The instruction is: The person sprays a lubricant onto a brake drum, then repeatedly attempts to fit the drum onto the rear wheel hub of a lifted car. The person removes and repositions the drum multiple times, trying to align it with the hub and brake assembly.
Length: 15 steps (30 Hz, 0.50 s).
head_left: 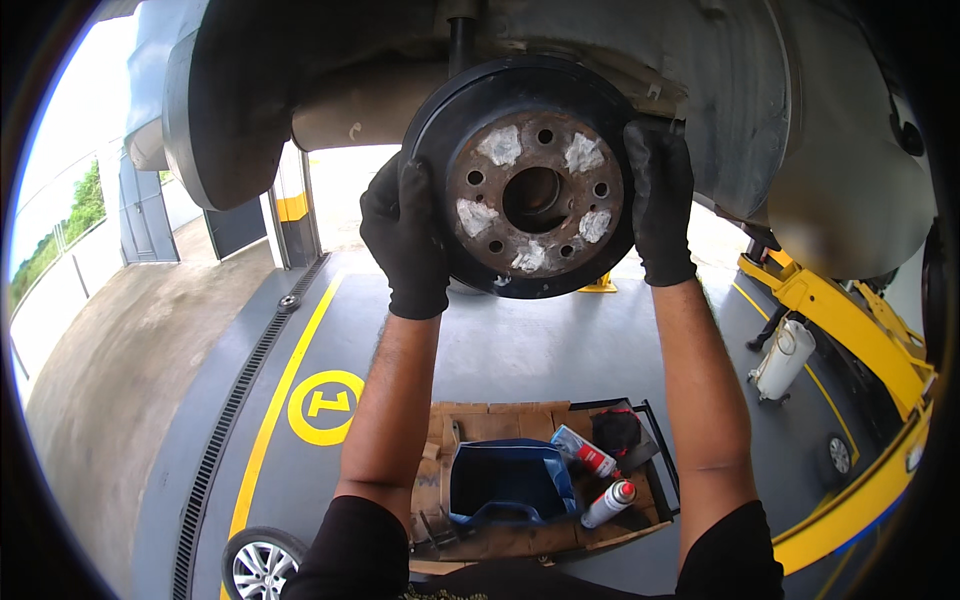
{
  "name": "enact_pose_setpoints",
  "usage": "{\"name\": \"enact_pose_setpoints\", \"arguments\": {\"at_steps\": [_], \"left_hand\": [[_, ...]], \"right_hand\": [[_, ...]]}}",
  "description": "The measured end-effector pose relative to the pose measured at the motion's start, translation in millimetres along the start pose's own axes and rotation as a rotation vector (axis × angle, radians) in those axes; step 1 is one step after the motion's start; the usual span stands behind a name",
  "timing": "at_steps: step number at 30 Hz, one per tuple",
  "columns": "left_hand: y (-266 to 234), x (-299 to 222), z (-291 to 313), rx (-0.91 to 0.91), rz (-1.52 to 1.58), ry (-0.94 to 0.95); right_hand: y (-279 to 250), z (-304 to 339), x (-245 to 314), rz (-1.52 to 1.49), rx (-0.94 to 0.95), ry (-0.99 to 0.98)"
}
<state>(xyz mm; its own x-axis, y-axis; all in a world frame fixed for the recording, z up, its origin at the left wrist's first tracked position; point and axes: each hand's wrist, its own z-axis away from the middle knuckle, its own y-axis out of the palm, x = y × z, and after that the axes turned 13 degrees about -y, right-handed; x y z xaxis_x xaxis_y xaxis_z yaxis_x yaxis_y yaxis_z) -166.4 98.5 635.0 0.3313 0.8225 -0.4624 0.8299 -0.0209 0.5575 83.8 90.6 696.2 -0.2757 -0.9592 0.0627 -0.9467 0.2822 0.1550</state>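
Observation:
A black brake drum [545, 155] is raised at chest height or above, under the vehicle's wheel arch. Its rusty brown face has several bolt holes, a round centre bore and patches of whitish paste. My left hand [408, 235], in a black glove, grips the drum's left rim. On the opposite rim, my gloved right hand [662, 205] presses with its fingers up along the edge. Both arms are stretched upward. Whatever lies behind the drum is mostly hidden by it, so I cannot tell whether it is seated on a hub.
Below my arms stands a cardboard-lined tray [480, 408] with a blue bin [510, 485], a spray can [608, 503] and a red-and-white package [585, 450]. A yellow lift arm [850, 300] and white tank [783, 360] stand right. A wheel [262, 565] lies lower left.

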Motion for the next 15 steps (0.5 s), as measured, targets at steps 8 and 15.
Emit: {"name": "enact_pose_setpoints", "arguments": {"at_steps": [8, 15], "left_hand": [[-9, 13, -7, -0.042, -0.034, -0.037], [7, 59, 35, -0.196, 0.289, -0.114]], "right_hand": [[13, 8, -20, -0.066, -0.063, 0.033], [14, -63, -21, 0.207, 0.331, -0.137]]}}
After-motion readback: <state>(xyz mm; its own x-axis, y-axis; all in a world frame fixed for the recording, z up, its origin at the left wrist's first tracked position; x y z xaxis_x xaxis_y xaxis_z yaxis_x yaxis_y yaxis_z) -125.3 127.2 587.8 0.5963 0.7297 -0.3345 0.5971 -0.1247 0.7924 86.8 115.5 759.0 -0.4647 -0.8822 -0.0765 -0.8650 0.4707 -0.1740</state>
